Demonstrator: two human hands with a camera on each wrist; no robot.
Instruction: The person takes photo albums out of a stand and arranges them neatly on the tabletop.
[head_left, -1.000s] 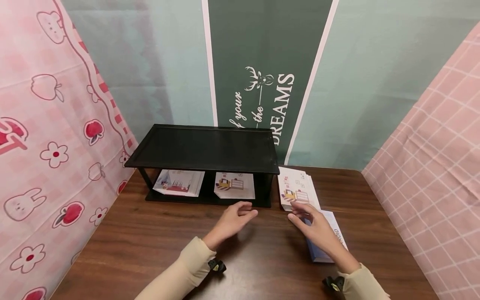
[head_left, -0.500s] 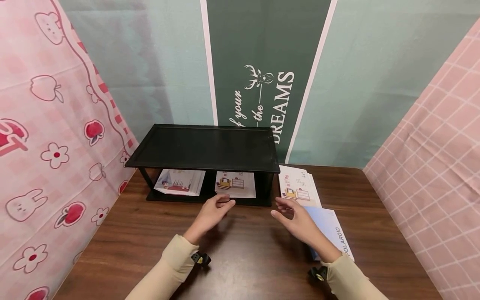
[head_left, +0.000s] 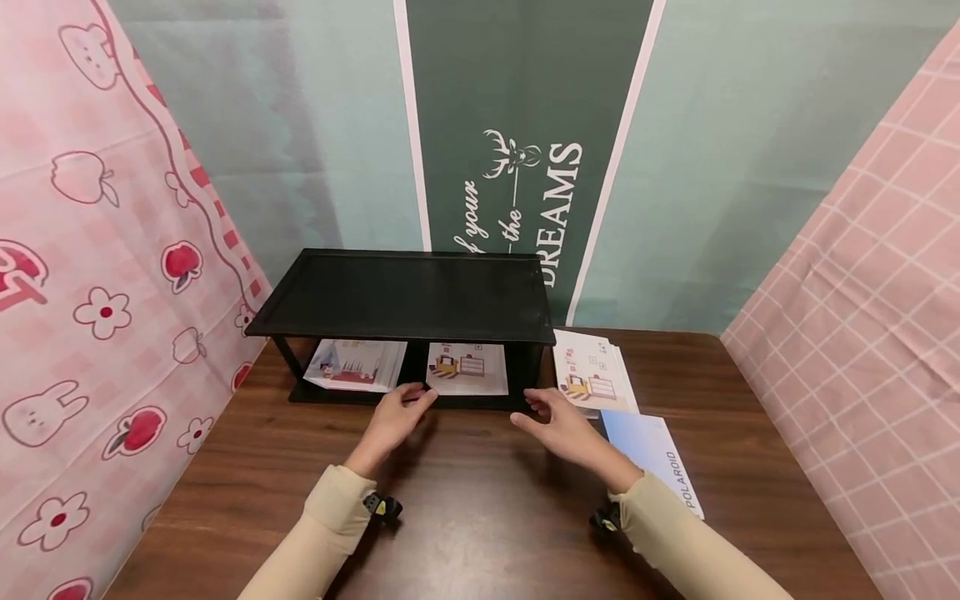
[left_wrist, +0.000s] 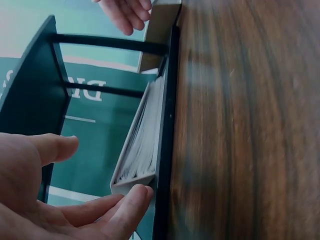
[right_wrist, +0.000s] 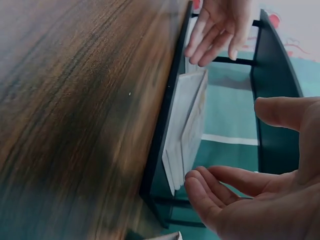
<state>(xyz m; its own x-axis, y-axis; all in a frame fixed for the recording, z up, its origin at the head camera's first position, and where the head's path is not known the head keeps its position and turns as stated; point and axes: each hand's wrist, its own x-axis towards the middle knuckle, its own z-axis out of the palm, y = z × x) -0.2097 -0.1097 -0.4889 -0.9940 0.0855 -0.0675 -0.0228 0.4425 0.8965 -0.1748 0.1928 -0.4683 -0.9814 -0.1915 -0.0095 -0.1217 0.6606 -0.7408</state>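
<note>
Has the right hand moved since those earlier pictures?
Yes: the right hand shifted left, from right of the black shelf to its front right corner.

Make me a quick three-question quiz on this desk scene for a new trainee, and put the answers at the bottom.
1. True or false: printed stacks sit on the lower level of the black rack.

2. In the head view, where is the POLAROID item?
A) On top of the rack
B) To the right of the rack
C) Inside the rack

3. Fill the gap: in the head view, the ____ hand is the nearer one to the POLAROID item.

Key:
1. True
2. B
3. Right; the right hand is nearer than the left hand.
</note>
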